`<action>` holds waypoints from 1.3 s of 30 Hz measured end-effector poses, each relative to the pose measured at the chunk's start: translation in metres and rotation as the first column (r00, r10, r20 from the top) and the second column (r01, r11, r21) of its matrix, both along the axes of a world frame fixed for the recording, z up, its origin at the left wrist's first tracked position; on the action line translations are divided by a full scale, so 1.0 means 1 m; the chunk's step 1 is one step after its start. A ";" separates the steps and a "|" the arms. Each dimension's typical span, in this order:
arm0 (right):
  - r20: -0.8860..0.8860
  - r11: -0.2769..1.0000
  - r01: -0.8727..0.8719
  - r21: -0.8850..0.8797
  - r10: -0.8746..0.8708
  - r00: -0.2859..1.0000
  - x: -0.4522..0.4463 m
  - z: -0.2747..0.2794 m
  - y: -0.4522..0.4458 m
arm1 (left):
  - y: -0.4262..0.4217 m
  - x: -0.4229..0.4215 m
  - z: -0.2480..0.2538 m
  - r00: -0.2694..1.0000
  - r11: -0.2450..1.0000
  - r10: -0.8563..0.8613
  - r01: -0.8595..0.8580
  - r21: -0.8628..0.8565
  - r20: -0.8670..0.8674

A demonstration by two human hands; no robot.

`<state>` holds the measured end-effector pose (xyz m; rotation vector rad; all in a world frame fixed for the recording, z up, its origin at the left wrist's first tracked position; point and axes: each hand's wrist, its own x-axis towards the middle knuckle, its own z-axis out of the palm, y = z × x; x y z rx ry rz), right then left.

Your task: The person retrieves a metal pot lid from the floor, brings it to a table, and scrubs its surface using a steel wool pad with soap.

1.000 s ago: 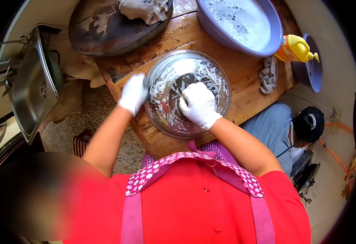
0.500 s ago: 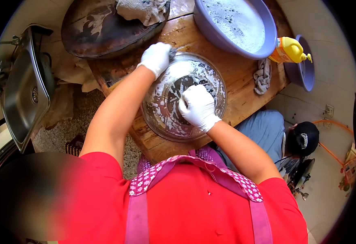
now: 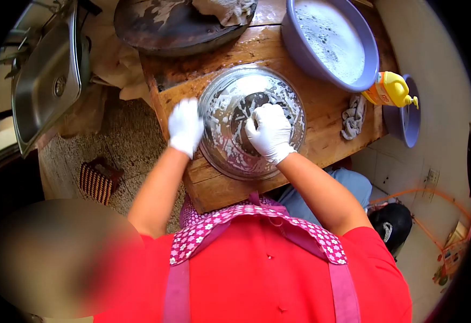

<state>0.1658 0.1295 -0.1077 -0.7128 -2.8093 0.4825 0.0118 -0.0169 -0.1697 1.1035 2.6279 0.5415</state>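
A large round pot lid (image 3: 227,156), shiny and streaked with white suds, lies on the wooden table. My right hand (image 3: 270,129), in a white glove, is closed over the middle of the lid; the knob under the fingers is hidden. At the lid's left rim is my left hand (image 3: 186,126), also gloved in white and smeared by motion. Its fingers are curled toward the rim. A grey steel wool scrubber showed at these fingers half a second ago, but the hand now covers it.
A purple basin (image 3: 373,64) of foamy water stands at the back right, beside a yellow pump bottle (image 3: 391,89) and a crumpled grey cloth (image 3: 353,116). A thick round chopping board (image 3: 171,32) lies at the back left. Another person's dark cap (image 3: 391,220) shows low at right.
My left hand has swept from the lid's top left rim down along its left side. My right hand stays closed over the lid's middle. The view has shifted a little.
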 end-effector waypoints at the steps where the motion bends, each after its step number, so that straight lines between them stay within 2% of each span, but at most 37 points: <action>1: 0.009 0.999 0.032 0.023 -0.032 0.999 0.000 0.000 -0.002 | 0.022 -0.019 -0.006 0.998 0.998 -0.054 0.053 -0.036 -0.024; 2: 0.016 0.996 0.070 0.047 -0.071 0.997 0.000 -0.001 -0.004 | 0.048 -0.035 -0.014 0.992 0.994 -0.096 0.099 0.037 -0.080; 4: -0.026 0.993 0.093 0.067 -0.092 0.995 -0.001 -0.009 -0.002 | 0.090 -0.050 -0.003 0.981 0.980 -0.185 0.180 -0.089 -0.052; 5: -0.031 0.991 0.109 0.083 -0.106 0.994 -0.001 -0.012 -0.002 | 0.092 -0.052 -0.007 0.985 0.985 -0.164 0.160 -0.070 -0.051; 7: -0.032 0.989 0.113 0.093 -0.111 0.993 0.000 -0.014 -0.002 | 0.076 -0.047 -0.006 0.996 0.994 -0.088 0.088 -0.064 0.009; 8: -0.017 0.986 0.129 0.108 -0.128 0.992 -0.001 -0.014 -0.001 | 0.054 -0.039 -0.009 0.999 0.999 -0.048 0.048 0.001 0.022; 12: 0.021 0.982 0.163 0.095 -0.165 0.986 -0.006 -0.008 -0.002 | -0.039 0.057 0.008 0.961 0.978 0.194 -0.176 -0.108 0.196; 14: 0.007 0.984 0.156 0.090 -0.157 0.988 -0.004 -0.010 0.000 | -0.055 0.111 0.008 0.963 0.972 0.220 -0.203 -0.120 0.153; 16: 0.012 0.985 0.146 0.095 -0.147 0.989 -0.004 -0.011 0.002 | -0.054 0.125 0.008 0.971 0.980 0.200 -0.197 -0.034 0.130; 17: -0.014 0.983 0.151 0.108 -0.150 0.989 -0.004 -0.013 0.001 | -0.054 0.120 0.005 0.976 0.980 0.192 -0.186 -0.063 0.101; 19: 0.006 0.983 0.148 0.109 -0.150 0.989 -0.009 -0.011 0.004 | -0.045 0.092 0.005 0.985 0.982 0.174 -0.172 -0.082 0.018; 20: 0.034 0.982 0.154 0.106 -0.159 0.987 -0.011 -0.011 0.004 | -0.031 0.068 0.007 0.967 0.964 0.244 -0.235 -0.122 0.069; 21: 0.039 0.981 0.155 0.117 -0.160 0.986 -0.011 -0.014 0.004 | -0.023 0.044 -0.004 0.978 0.978 0.207 -0.207 -0.001 -0.002; 26: 0.094 0.982 0.152 0.112 -0.163 0.982 -0.014 -0.021 0.010 | 0.052 -0.032 -0.008 0.998 0.991 0.053 -0.058 -0.124 -0.045; 31: 0.153 0.982 0.181 0.053 -0.187 0.970 -0.016 -0.011 0.009 | -0.023 0.053 -0.014 0.975 0.974 0.223 -0.222 0.031 -0.022; 33: 0.009 0.977 0.185 0.108 -0.187 0.982 -0.014 -0.017 0.008 | -0.046 0.115 -0.006 0.963 0.964 0.264 -0.265 0.019 0.051; 34: 0.010 0.978 0.182 0.103 -0.184 0.983 -0.014 -0.017 0.008 | -0.052 0.137 -0.006 0.975 0.978 0.209 -0.207 -0.032 0.074; 35: 0.000 0.979 0.171 0.110 -0.172 0.985 -0.012 -0.018 0.008 | -0.053 0.154 -0.006 0.976 0.983 0.177 -0.181 0.021 0.126; 36: -0.015 0.980 0.159 0.120 -0.158 0.987 -0.014 -0.018 0.008 | -0.050 0.156 0.000 0.982 0.986 0.167 -0.167 0.000 0.084; 37: 0.092 0.978 0.171 0.119 -0.182 0.979 -0.014 -0.018 0.008 | -0.047 0.147 0.001 0.982 0.984 0.176 -0.174 -0.044 0.064; 38: 0.097 0.978 0.168 0.123 -0.180 0.979 -0.015 -0.019 0.010 | -0.046 0.136 0.001 0.982 0.980 0.185 -0.180 -0.089 0.050; 39: 0.112 0.982 0.156 0.105 -0.168 0.979 -0.017 -0.017 0.010 | -0.048 0.120 -0.004 0.985 0.982 0.165 -0.169 -0.086 -0.043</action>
